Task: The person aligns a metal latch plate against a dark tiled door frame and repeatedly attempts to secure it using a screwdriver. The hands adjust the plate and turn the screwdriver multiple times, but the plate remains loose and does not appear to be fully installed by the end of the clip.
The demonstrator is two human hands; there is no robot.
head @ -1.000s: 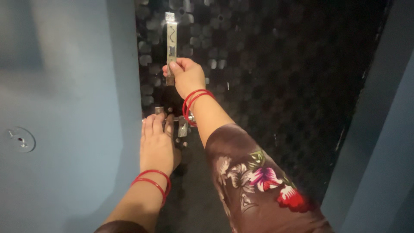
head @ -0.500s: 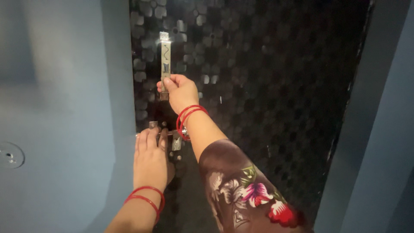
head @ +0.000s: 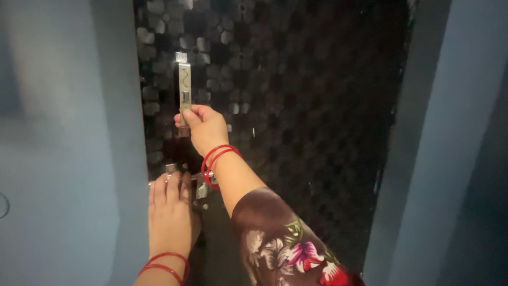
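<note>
A dark door (head: 296, 106) with a glossy flower-and-tile pattern stands in front of me. My right hand (head: 205, 127), red bangles at the wrist, is closed on the lower part of a vertical silver door handle (head: 183, 87). My left hand (head: 170, 209), also with red bangles, lies flat with fingers together over a horizontal metal slide bolt (head: 200, 180) at the door's left edge. My floral sleeve (head: 288, 249) fills the lower middle.
A pale blue wall (head: 58, 132) runs along the left, with a blue door frame strip (head: 119, 106) beside the door. Another blue frame post (head: 423, 143) rises on the right.
The view has shifted a little, so the handle and hands sit lower and further right in the picture. Both hands keep their places on the handle and bolt.
</note>
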